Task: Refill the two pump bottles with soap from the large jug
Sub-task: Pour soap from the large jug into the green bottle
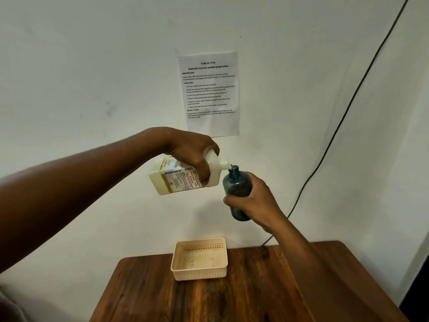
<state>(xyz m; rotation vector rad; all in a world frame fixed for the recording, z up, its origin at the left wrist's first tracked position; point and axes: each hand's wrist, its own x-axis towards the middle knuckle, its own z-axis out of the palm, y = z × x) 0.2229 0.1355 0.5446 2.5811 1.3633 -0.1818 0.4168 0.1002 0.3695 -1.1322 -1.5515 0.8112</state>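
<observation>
My left hand (190, 149) grips a large white jug (169, 176) with a printed label, tipped on its side high above the table. Its spout touches the open mouth of a dark blue-grey bottle (236, 184) with no pump on it. My right hand (255, 201) is wrapped round that bottle's lower half and holds it nearly upright, leaning slightly towards the jug. Whether soap is flowing cannot be made out. No second bottle or pump head is in view.
A beige perforated plastic basket (180, 254) stands with nothing in it at the back of the brown wooden table (232, 298). A printed task sheet (210, 94) is taped to the white wall. A black cable (336, 133) runs down the wall on the right.
</observation>
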